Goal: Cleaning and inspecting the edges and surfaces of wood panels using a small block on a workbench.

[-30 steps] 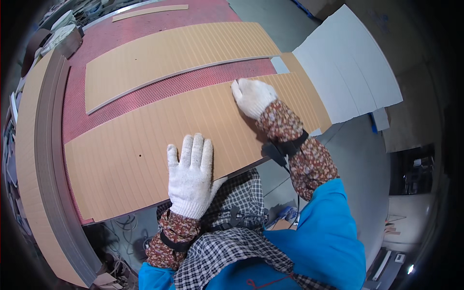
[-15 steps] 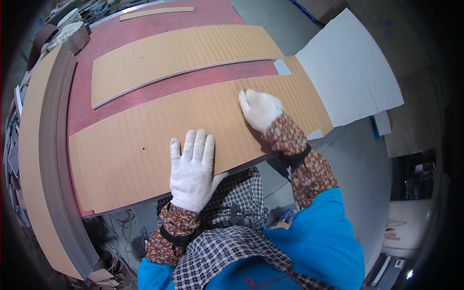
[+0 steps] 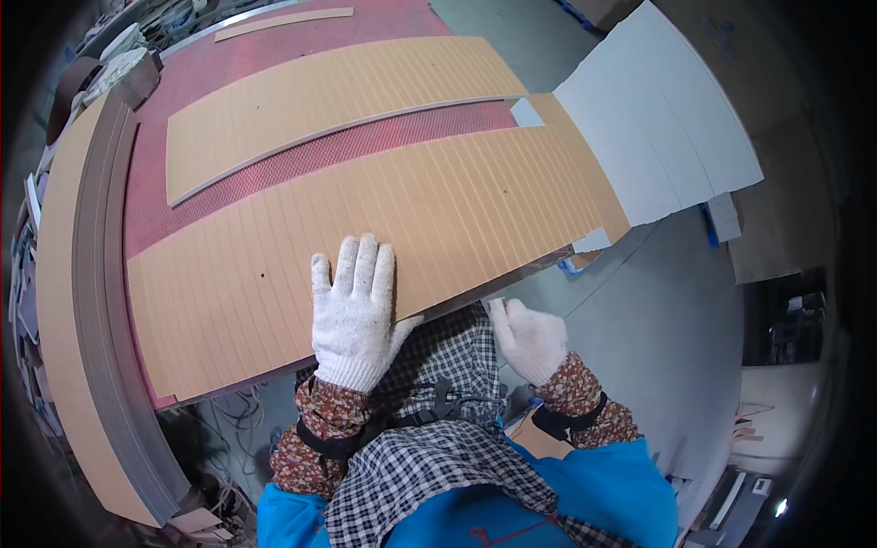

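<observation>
A light wood-grain panel (image 3: pixel 438 224) with fine stripes lies along the near side of the table. My left hand (image 3: pixel 353 310), in a white knit glove, rests flat on it near the front edge, fingers stretched out. Beyond the edge, in front of the checked apron (image 3: pixel 452 365), hangs my right hand (image 3: pixel 532 340), also gloved. Its fingers are curled closed, and whatever they may hold is hidden. Small dark holes (image 3: pixel 263 275) mark the panel's face. A second striped panel (image 3: pixel 338 105) lies parallel behind it.
Red mesh matting (image 3: pixel 192 224) covers the tabletop. Long stacked boards (image 3: pixel 100 301) stand along the left. A large white sheet (image 3: pixel 653 128) juts out at the right end. A narrow wooden strip (image 3: pixel 283 24) lies at the back. Cables (image 3: pixel 236 420) hang below the table.
My right hand has left the panel's surface and come back past the near edge, toward my body. My left hand stays flat on the panel. The view has shifted slightly.
</observation>
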### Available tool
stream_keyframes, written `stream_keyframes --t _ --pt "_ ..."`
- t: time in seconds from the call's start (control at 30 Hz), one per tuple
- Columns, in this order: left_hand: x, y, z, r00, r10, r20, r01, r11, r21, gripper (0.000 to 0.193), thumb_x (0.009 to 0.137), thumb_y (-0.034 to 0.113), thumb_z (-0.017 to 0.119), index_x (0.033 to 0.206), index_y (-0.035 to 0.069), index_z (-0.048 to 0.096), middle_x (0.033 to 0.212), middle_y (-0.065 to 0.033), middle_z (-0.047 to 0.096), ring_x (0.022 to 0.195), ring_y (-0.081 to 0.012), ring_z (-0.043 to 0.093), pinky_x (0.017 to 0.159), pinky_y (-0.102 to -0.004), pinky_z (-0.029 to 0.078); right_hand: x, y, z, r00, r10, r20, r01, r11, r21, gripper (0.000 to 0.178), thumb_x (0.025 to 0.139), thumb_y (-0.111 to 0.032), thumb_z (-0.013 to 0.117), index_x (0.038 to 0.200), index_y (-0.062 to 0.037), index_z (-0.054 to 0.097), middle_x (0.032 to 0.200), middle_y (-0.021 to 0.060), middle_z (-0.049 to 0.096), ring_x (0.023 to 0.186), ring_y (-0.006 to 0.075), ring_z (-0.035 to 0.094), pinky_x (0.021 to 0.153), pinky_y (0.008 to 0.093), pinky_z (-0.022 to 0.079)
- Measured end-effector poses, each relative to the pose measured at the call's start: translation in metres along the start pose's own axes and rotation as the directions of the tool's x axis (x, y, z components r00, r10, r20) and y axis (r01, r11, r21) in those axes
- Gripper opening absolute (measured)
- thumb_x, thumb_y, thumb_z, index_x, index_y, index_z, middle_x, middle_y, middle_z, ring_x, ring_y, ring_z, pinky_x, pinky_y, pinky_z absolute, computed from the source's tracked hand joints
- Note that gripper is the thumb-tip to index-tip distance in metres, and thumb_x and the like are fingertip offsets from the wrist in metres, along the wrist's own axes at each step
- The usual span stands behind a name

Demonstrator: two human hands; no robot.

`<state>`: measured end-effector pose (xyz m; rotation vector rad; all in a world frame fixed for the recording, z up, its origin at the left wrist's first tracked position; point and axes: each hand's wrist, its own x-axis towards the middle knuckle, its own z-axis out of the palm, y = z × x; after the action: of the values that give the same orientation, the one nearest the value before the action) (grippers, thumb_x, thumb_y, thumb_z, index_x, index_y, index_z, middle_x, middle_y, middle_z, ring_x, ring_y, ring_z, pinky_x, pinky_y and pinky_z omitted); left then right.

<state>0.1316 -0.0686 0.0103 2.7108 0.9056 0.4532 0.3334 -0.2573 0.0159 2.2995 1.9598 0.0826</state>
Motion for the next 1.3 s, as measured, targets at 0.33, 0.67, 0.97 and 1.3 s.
stream_keyframes --t 0.33,0.67,0.97,1.3 --pt "-0.001 0.001 0.001 1.0 -0.005 0.011 0.005 1.0 -0.001 0.1 0.073 0.042 0.093 0.153 0.001 0.048 0.158 -0.0196 0.049 0.152 -0.039 0.039 0.126 -0.0625 0.026 0.025 -0.005 -0.017 0.994 -0.075 -0.079 0.078 0.996 0.032 0.039 0.097 -0.007 0.064 0.134 0.0052 0.063 0.087 0.012 0.064 0.064 0.0241 0.07 0.047 0.0379 0.053" --pt "0.0 0.001 -0.003 1.0 -0.01 0.01 0.01 1.0 -0.021 0.099 0.073 0.042 0.092 0.152 0.0 0.049 0.157 -0.0201 0.049 0.151 -0.0395 0.041 0.125 -0.0631 0.026 0.099 0.006 -0.024 0.998 0.047 -0.029 -0.042 0.988 0.147 0.023 0.106 -0.019 0.057 0.113 -0.0013 0.069 0.081 0.0162 0.068 0.067 0.0319 0.073 0.054 0.0421 0.057" --pt "-0.001 -0.001 0.0 1.0 -0.003 0.017 0.004 0.999 -0.044 0.098 0.076 0.043 0.09 0.153 0.001 0.048 0.159 -0.021 0.048 0.152 -0.0398 0.04 0.125 -0.0645 0.026 0.242 0.02 -0.034 0.981 0.19 0.041 -0.194 0.959 0.207 0.048 0.109 -0.033 0.043 0.097 -0.0008 0.077 0.093 0.026 0.077 0.093 0.0425 0.077 0.083 0.0541 0.062" --pt "-0.004 -0.002 -0.002 1.0 -0.007 0.014 0.008 0.999 -0.039 0.098 0.077 0.046 0.09 0.153 0.001 0.048 0.158 -0.0209 0.049 0.152 -0.04 0.041 0.126 -0.0641 0.025 0.287 0.02 -0.039 0.982 0.146 0.119 -0.163 0.975 0.151 0.046 0.107 -0.031 0.043 0.107 -0.0024 0.079 0.112 0.0228 0.077 0.107 0.0419 0.074 0.093 0.0538 0.06"
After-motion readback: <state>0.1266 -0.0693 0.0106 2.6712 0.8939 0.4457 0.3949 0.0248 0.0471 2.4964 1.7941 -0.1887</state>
